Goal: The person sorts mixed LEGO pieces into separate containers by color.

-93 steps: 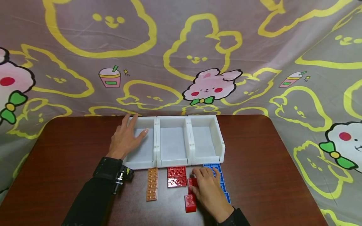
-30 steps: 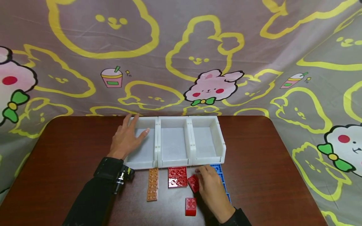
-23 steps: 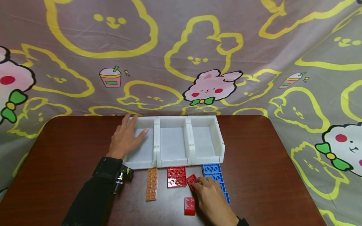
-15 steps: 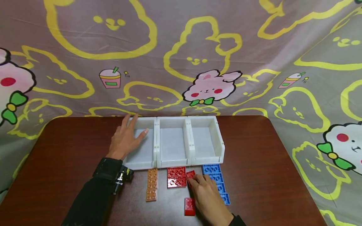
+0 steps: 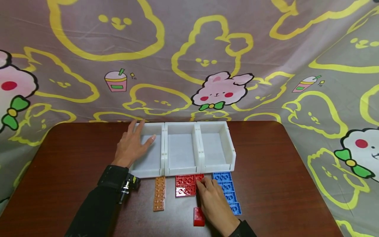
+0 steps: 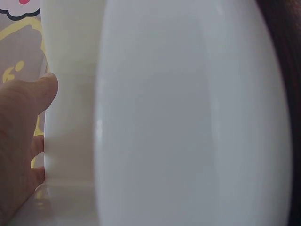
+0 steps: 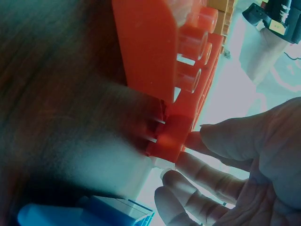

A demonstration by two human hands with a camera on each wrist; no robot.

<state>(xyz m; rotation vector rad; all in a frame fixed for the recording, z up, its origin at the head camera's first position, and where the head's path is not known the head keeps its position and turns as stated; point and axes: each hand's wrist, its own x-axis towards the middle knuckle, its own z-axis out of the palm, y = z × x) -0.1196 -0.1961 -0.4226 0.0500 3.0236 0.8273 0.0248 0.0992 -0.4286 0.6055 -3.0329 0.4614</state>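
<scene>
My left hand [image 5: 130,148] lies across the left white bin [image 5: 148,172], fingers fairly straight toward its far edge and thumb over its inside. In the left wrist view the thumb and fingertips touch the bin's pale wall [image 6: 70,117]. My right hand [image 5: 216,202] touches a small red toy brick [image 5: 199,177] with its fingertips. That brick lies against two red bricks [image 5: 185,186] set in rows before the middle bin [image 5: 181,171]. Another red brick [image 5: 199,217] stands nearer me, left of the right hand. In the right wrist view the fingers meet the red brick's end [image 7: 171,141].
A column of orange bricks [image 5: 159,193] lies before the left bin. Several blue bricks [image 5: 227,187] line up below the right bin [image 5: 217,167], beside my right hand. The brown table [image 5: 272,184] ends at a patterned cloth [image 5: 165,65] behind.
The small red brick has been turned straight and slid away from me, up beside the red rows. My right hand moved with it, uncovering more blue bricks. The left hand stays put.
</scene>
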